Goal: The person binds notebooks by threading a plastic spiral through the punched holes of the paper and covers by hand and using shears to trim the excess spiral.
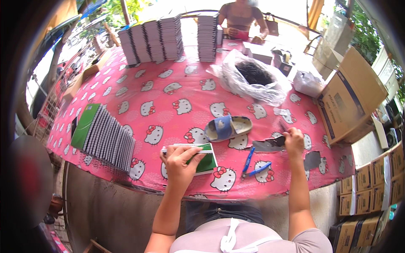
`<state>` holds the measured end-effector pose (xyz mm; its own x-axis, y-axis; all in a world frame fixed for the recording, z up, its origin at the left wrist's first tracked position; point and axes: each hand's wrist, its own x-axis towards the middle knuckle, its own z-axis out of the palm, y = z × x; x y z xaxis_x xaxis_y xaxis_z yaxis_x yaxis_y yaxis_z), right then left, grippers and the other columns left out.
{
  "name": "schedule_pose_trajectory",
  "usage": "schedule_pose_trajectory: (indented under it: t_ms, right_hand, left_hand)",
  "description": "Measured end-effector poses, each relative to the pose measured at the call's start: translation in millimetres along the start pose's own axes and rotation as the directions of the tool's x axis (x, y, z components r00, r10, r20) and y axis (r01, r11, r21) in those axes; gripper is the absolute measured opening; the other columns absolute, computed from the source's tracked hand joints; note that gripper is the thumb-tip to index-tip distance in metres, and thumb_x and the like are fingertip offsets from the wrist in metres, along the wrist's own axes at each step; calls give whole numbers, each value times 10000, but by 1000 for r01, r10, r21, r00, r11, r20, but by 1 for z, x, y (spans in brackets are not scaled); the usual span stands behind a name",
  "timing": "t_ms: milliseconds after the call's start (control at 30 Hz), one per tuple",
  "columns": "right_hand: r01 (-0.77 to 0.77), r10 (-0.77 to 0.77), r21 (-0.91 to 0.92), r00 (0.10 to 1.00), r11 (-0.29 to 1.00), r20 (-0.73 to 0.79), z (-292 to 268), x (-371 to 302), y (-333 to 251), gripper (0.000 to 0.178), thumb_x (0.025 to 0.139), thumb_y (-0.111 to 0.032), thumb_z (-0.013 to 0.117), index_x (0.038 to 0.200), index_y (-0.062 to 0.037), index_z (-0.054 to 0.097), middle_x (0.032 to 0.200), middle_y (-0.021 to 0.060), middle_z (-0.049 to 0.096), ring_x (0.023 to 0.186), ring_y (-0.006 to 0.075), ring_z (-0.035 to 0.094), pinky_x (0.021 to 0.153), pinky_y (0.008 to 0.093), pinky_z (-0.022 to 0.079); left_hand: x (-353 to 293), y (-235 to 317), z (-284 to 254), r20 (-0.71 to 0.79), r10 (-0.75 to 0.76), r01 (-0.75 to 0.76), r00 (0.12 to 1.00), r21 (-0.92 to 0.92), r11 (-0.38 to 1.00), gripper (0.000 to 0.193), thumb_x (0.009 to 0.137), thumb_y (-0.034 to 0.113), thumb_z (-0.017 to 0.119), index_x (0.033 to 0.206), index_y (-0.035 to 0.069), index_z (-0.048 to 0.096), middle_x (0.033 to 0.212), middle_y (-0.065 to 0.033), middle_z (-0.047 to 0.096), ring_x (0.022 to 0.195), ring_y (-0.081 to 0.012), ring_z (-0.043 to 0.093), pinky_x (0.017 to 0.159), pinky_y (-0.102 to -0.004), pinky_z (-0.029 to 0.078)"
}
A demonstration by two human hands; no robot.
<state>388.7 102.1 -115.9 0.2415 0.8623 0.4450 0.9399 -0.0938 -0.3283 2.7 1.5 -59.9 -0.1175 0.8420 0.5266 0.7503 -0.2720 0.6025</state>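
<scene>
My left hand (180, 161) is closed on a small green-covered notebook (207, 162) lying near the table's front edge, fingers across its top and thumb on the cover. Further right, my right hand (294, 142) has its fingers pinched together just above the table; what they hold, if anything, is too small to make out. A dark torn patch (270, 144) of the pink tablecloth (164, 107) lies just left of that hand. Between my hands rest blue-handled pliers (255, 169), their handles spread. Beyond the pliers sits a blue slide sandal (228, 128).
Spiral-bound notebooks (105, 137) stand in a row at the left; tall notebook stacks (154, 40) rise at the back. A plastic bag (270, 93) holds black coils (254, 72). An open cardboard box (350, 97) borders the right edge. Another person (242, 21) sits across the table.
</scene>
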Motion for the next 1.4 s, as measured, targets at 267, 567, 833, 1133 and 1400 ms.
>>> schedule_pose_trajectory:
  t_ms: [267, 567, 833, 1133, 1400]
  right_hand:
    - [431, -591, 681, 807, 591, 1, -32, -57, -160, 281, 792, 16, 667, 1064, -53, 664, 882, 130, 634, 795, 256, 628, 681, 355, 510]
    - [219, -600, 866, 792, 451, 112, -41, -55, -198, 194, 773, -2, 716, 962, -47, 709, 865, 75, 639, 755, 159, 637, 652, 286, 512]
    - [48, -628, 807, 656, 589, 419, -54, -54, -210, 182, 829, -160, 707, 957, -55, 631, 801, 90, 589, 731, 200, 629, 653, 333, 498]
    - [567, -755, 549, 625, 613, 197, -52, -64, -220, 122, 869, -166, 624, 966, -91, 618, 858, 67, 599, 790, 269, 631, 625, 390, 506]
    - [461, -512, 223, 774, 859, 372, 31, 15, -135, 580, 667, -236, 788, 1156, -48, 539, 1038, 191, 633, 994, 344, 619, 861, 402, 497]
  left_hand:
    - [4, 4, -3, -36, 46, -48, 998, -66, 997, 175, 708, 149, 798, 862, 100, 732, 842, -7, 682, 953, -203, 558, 840, -327, 417]
    - [3, 2, -3, -55, 67, -72, 996, -86, 994, 184, 705, 163, 799, 868, 101, 741, 844, -21, 684, 914, -193, 568, 824, -336, 417]
    - [-1, 2, -1, -76, 46, -52, 996, -80, 995, 211, 689, 161, 808, 887, 123, 745, 846, -2, 684, 881, -186, 553, 806, -327, 405]
    - [-3, 0, -4, -50, 46, -48, 998, -53, 997, 272, 643, 102, 801, 907, 140, 745, 877, 14, 690, 883, -180, 553, 797, -331, 406]
    - [2, 1, 0, 15, 50, -48, 999, -129, 990, 286, 622, 173, 832, 873, 138, 699, 851, 28, 667, 893, -176, 566, 847, -370, 352]
